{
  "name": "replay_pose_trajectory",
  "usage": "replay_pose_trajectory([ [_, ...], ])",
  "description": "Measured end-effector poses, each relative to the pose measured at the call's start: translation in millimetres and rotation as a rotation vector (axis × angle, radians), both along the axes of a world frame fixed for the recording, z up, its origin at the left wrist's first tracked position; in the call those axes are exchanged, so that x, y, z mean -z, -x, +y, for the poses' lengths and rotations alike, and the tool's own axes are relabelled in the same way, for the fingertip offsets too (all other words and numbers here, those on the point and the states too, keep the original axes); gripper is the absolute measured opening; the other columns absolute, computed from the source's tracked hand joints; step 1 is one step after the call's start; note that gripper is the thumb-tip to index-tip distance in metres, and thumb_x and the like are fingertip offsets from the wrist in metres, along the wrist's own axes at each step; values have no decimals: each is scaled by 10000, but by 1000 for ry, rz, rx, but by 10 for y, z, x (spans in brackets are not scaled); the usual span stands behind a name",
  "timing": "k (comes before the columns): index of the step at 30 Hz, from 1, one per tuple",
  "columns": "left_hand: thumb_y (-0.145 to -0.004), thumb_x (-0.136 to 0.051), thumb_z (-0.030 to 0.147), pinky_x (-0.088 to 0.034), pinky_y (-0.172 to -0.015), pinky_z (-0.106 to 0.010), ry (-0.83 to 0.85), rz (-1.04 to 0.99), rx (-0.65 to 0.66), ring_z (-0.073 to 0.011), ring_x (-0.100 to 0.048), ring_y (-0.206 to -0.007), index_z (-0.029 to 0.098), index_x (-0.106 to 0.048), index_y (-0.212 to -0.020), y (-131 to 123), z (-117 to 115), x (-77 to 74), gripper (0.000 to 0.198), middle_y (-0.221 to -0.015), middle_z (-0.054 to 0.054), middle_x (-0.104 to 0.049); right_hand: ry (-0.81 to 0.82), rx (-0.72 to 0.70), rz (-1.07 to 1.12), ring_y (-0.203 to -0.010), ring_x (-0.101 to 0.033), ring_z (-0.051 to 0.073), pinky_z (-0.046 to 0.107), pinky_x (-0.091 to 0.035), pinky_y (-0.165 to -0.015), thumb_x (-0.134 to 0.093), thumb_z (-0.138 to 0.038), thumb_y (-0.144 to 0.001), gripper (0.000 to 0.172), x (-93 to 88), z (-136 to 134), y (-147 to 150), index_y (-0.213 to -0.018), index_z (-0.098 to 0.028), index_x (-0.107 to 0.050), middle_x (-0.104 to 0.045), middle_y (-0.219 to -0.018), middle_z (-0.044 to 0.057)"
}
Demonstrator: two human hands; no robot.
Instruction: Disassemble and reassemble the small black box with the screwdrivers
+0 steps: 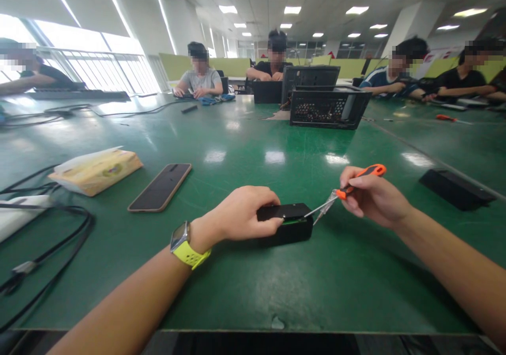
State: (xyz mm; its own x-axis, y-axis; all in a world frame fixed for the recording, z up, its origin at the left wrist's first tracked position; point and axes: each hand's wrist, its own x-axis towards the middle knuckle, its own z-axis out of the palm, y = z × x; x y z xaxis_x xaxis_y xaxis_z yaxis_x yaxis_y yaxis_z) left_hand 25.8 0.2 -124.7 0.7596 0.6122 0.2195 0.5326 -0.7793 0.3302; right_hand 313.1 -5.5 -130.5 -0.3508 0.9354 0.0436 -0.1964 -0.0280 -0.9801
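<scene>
A small black box-shaped device (290, 231) lies on the green table in front of me, with a strip of green showing along a gap in its top. My left hand (247, 215) grips its left part, thumb on the near side and fingers over the far side. In my right hand (371, 197) is a screwdriver (371, 171) with an orange and black handle, held tilted between thumb and fingers. Its metal shaft reaches down left to the green gap at the device's right end. A clear, thin piece hangs beside the shaft; its kind I cannot make out.
A phone (160, 189) and a yellow tissue pack (98, 170) lie to the left, near black cables (75, 255) and a white power strip (23, 215). Another black piece (456, 189) rests at right. Black metal computer cases (328, 107) stand farther back. Several people sit around the table.
</scene>
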Motion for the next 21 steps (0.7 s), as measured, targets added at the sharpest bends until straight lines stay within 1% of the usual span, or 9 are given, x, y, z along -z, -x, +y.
replay_pose_trajectory([
  [3, -802, -547, 349, -414, -631, -244, 19, -23, -37, -137, -549, -693, 138, -658, -911, -4, -1, 7, 262, -797, -35, -642, 6, 60, -25, -348, -507, 114, 198, -331, -340, -662, -280, -705, 110, 100, -50, 6, -725, -198, -591, -609, -476, -14],
  [7, -777, -564, 342, -414, -629, -247, 65, -56, -88, -132, -543, -672, 142, -656, -894, -12, -9, 6, 250, -774, -24, -638, -13, 237, -76, -373, -496, 104, 209, -342, -347, -715, -294, -711, 160, 202, -170, -14, -706, -187, -596, -610, -521, -9],
  [11, -778, -578, 362, -401, -611, -246, 153, -78, -155, -124, -532, -652, 148, -639, -879, -22, -27, 4, 245, -754, -9, -626, 19, 368, -72, -407, -488, 93, 199, -332, -353, -735, -353, -740, 227, 253, -270, -46, -698, -188, -585, -593, -553, -17],
  [14, -816, -554, 399, -380, -582, -236, 217, -73, -174, -115, -515, -624, 153, -622, -886, -28, -39, 0, 265, -724, 4, -607, 26, 446, -89, -413, -456, 92, 195, -309, -356, -745, -417, -734, 306, 277, -315, -32, -669, -190, -551, -536, -501, -32],
  [16, -827, -542, 411, -364, -563, -231, 223, -60, -170, -109, -500, -604, 155, -617, -878, -34, -46, -4, 271, -705, 9, -594, 3, 488, -152, -395, -409, 85, 198, -280, -361, -755, -439, -722, 328, 304, -336, 1, -685, -196, -538, -487, -460, -52],
  [19, -815, -546, 396, -356, -555, -229, 171, -39, -180, -109, -487, -591, 152, -619, -852, -49, -56, -14, 257, -686, 4, -586, -84, 534, -312, -398, -366, 80, 206, -259, -390, -754, -456, -728, 334, 346, -346, 36, -730, -202, -538, -446, -442, -73],
  [20, -805, -556, 390, -362, -561, -231, 155, -35, -174, -112, -493, -598, 151, -620, -857, -54, -60, -18, 253, -697, 0, -594, -112, 517, -384, -410, -365, 79, 209, -264, -406, -745, -462, -738, 335, 351, -340, 31, -723, -198, -539, -445, -448, -71],
  [21, -791, -570, 388, -375, -574, -235, 142, -33, -161, -119, -507, -617, 151, -623, -876, -57, -65, -21, 257, -726, -8, -609, -126, 465, -464, -422, -365, 79, 214, -269, -420, -727, -473, -753, 340, 348, -331, 17, -705, -191, -543, -440, -454, -67],
])
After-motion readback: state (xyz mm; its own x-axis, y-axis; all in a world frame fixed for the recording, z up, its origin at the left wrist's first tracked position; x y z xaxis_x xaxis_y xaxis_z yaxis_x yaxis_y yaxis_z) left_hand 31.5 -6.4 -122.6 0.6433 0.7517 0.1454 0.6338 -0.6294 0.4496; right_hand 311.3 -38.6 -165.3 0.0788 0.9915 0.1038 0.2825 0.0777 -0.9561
